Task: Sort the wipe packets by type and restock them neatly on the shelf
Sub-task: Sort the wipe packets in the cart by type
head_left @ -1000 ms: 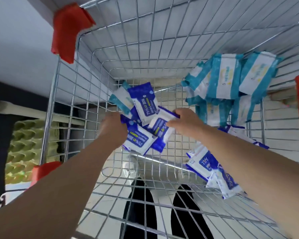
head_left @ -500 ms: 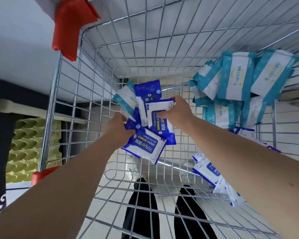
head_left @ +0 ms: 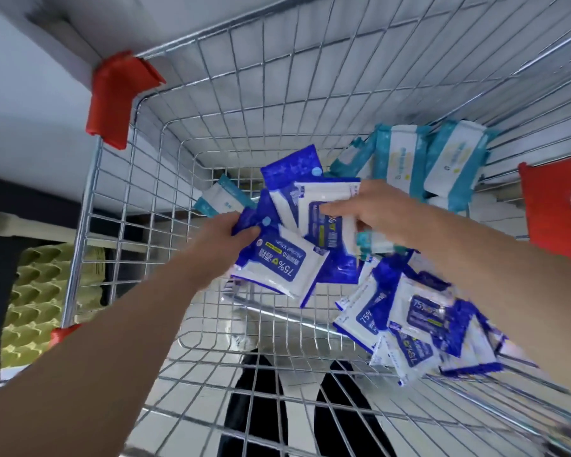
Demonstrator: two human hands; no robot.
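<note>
While the left hand [head_left: 226,237] grips several blue packets [head_left: 277,268] inside the cart [head_left: 231,103], the right hand [head_left: 376,214] pinches the top packet [head_left: 323,196]; teal packets [head_left: 406,159] lie beyond.

A wire cart [head_left: 231,103] carries red guards at its far-left [head_left: 119,97] and near-left [head_left: 61,334] corners, and a red panel [head_left: 557,212] with white markings on its right side. Greenish egg trays [head_left: 37,291] lie just left of it.
</note>
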